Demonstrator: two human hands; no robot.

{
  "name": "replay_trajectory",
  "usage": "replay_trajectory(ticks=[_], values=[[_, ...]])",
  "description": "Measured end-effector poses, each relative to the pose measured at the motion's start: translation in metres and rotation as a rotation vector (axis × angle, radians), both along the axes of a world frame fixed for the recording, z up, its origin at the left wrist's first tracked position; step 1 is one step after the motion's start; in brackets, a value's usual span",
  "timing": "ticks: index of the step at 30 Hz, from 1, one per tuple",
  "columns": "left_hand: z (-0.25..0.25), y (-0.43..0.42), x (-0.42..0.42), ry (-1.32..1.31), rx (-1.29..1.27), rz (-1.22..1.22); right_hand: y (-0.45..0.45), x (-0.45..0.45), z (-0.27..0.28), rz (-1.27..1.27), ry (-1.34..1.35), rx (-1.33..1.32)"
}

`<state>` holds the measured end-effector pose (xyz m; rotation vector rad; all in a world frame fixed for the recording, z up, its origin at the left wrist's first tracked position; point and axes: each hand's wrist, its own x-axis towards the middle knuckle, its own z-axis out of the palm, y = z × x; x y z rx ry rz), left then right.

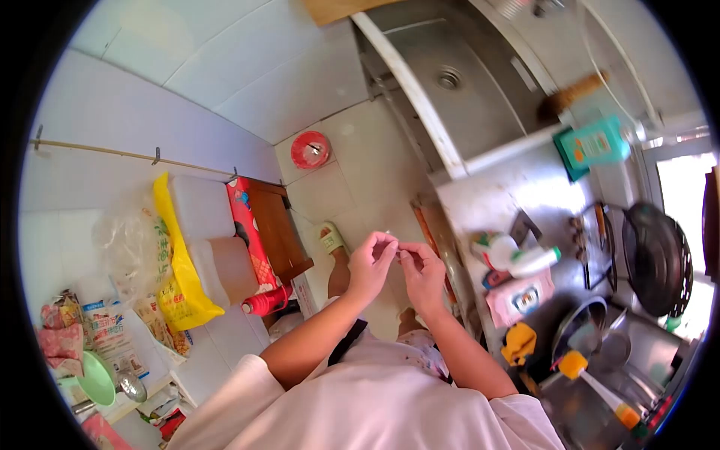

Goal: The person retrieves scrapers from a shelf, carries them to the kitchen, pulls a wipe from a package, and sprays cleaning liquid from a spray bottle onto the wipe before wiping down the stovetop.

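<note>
My left hand (370, 264) and my right hand (422, 276) meet in front of my body, above the floor. Both are closed in a pinch, with thumbs and index fingertips almost touching. Something tiny may sit between the fingertips, but it is too small to name. Beyond the hands lies the pale tiled floor (375, 161), where a foot in a light green slipper (331, 238) shows.
A metal sink (480, 112) and a counter run along the right, with a pink wipes packet (520, 298), a green bottle (596, 146) and a black wok (657, 259). A red bin (310, 150) stands on the floor. At left are a yellow bag (180, 277) and a red thermos (267, 301).
</note>
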<state>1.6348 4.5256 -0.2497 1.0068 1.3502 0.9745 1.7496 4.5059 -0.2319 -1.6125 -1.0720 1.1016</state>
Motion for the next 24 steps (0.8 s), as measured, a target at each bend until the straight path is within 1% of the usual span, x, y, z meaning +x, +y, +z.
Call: replay_trajectory(ticks=[2, 3, 4, 5, 6, 8, 9, 11, 12, 14, 15, 17, 18, 20, 22, 24], values=[[-0.016, 0.031, -0.051, 0.017, -0.018, 0.023, 0.039, -0.046, -0.022, 0.057, 0.135, -0.15], [-0.026, 0.047, -0.077, 0.045, -0.042, 0.015, 0.057, -0.072, -0.037, 0.073, 0.122, -0.154], [-0.039, 0.064, -0.102, 0.05, -0.053, 0.036, 0.079, -0.1, -0.053, 0.056, 0.17, -0.199], [-0.06, 0.085, -0.126, 0.027, -0.059, 0.047, 0.101, -0.125, -0.075, 0.042, 0.21, -0.251], [-0.078, 0.102, -0.148, 0.042, -0.1, 0.085, 0.124, -0.147, -0.092, 0.061, 0.187, -0.262], [-0.122, 0.138, -0.195, 0.091, -0.182, 0.139, 0.165, -0.195, -0.134, 0.003, 0.367, -0.506], [-0.151, 0.154, -0.215, 0.092, -0.195, 0.15, 0.184, -0.215, -0.165, 0.012, 0.366, -0.521], [-0.223, 0.176, -0.25, 0.188, -0.25, 0.202, 0.212, -0.253, -0.241, -0.118, 0.458, -0.668], [-0.261, 0.184, -0.265, 0.192, -0.273, 0.208, 0.225, -0.27, -0.278, -0.115, 0.457, -0.691], [-0.34, 0.2, -0.285, 0.197, -0.402, 0.319, 0.252, -0.299, -0.355, -0.188, 0.443, -0.77], [-0.371, 0.214, -0.29, 0.195, -0.41, 0.331, 0.268, -0.311, -0.389, -0.177, 0.436, -0.78], [-0.437, 0.235, -0.296, 0.103, -0.603, 0.489, 0.291, -0.331, -0.459, -0.275, 0.481, -0.8], [-0.473, 0.251, -0.3, 0.105, -0.603, 0.504, 0.309, -0.34, -0.495, -0.26, 0.482, -0.804], [-0.539, 0.265, -0.303, 0.171, -0.563, 0.503, 0.328, -0.352, -0.562, -0.321, 0.44, -0.792], [-0.579, 0.288, -0.305, 0.175, -0.617, 0.526, 0.353, -0.361, -0.618, -0.303, 0.39, -0.825], [-0.606, 0.305, -0.302, 0.176, -0.673, 0.542, 0.367, -0.367, -0.66, -0.29, 0.336, -0.857]])
